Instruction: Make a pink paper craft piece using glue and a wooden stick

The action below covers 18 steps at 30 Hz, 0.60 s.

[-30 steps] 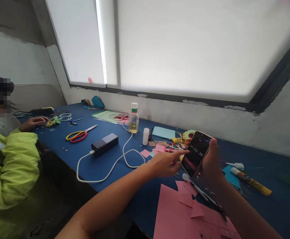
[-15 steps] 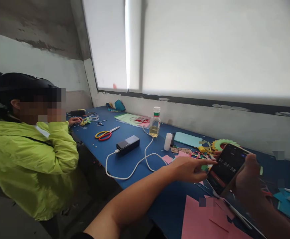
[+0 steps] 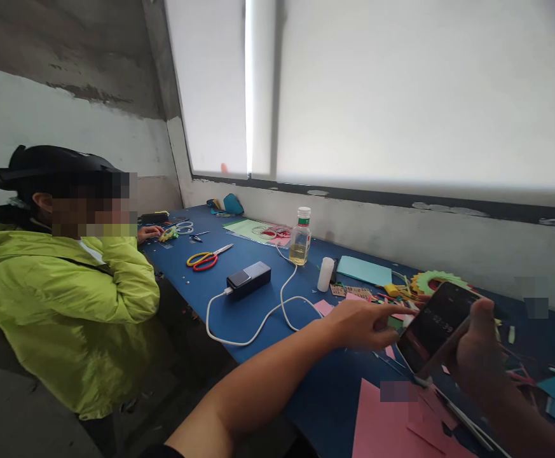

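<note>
My right hand (image 3: 480,340) grips a smartphone (image 3: 432,327) with its dark screen tilted toward me; blurred timer digits show on it. The thumb lies along the near edge of the phone. From the left, my left hand (image 3: 365,321) points with its index finger stretched out at the phone's left edge, the other fingers curled and holding nothing. Whether the fingertip touches the phone, I cannot tell. Pink paper sheets (image 3: 384,423) lie on the blue table (image 3: 315,391) below the phone. A white cable (image 3: 248,340) runs from a black power bank (image 3: 248,280) and passes behind my left hand.
Red-and-yellow-handled scissors (image 3: 205,259), a bottle of yellowish liquid (image 3: 299,238), a white cylinder (image 3: 325,275) and light blue paper (image 3: 365,270) lie or stand on the table. A co-worker in a yellow-green jacket (image 3: 67,318) sits at left. A wall with bright windows borders the table.
The whole view has shifted slightly, so things sit a little further right. The phone's timer has moved on by a second and its screen looks dimmer. Both hands keep nearly the same pose.
</note>
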### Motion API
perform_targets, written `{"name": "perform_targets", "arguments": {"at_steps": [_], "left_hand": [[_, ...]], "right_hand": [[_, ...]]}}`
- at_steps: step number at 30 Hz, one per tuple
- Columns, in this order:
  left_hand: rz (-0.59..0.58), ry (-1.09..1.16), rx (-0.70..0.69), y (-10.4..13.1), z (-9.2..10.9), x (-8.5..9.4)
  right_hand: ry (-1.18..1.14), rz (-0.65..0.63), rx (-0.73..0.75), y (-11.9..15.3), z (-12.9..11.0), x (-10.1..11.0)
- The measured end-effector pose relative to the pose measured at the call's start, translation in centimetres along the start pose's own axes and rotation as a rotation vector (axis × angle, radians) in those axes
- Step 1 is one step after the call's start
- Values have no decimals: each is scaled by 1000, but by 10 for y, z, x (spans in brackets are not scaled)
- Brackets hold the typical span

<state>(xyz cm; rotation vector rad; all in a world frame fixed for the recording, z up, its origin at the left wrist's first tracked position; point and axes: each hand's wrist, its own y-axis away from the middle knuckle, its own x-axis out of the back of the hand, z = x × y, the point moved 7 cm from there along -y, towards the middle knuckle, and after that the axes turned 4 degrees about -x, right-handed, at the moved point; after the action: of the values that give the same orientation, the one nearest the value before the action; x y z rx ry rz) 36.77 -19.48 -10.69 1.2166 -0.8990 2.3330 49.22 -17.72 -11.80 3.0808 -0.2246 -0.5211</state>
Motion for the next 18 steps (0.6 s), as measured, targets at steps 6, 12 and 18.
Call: {"name": "perform_targets", "arguments": {"at_steps": [6,12,18], "left_hand": [[30,25,3,1,0,1],[73,31,0,2,2,3],[62,22,16,1,0,0]], "right_hand": [[29,37,2,-1,3,2],[28,39,-4,-2,5,2],[22,21,-63,0,9,0]]}}
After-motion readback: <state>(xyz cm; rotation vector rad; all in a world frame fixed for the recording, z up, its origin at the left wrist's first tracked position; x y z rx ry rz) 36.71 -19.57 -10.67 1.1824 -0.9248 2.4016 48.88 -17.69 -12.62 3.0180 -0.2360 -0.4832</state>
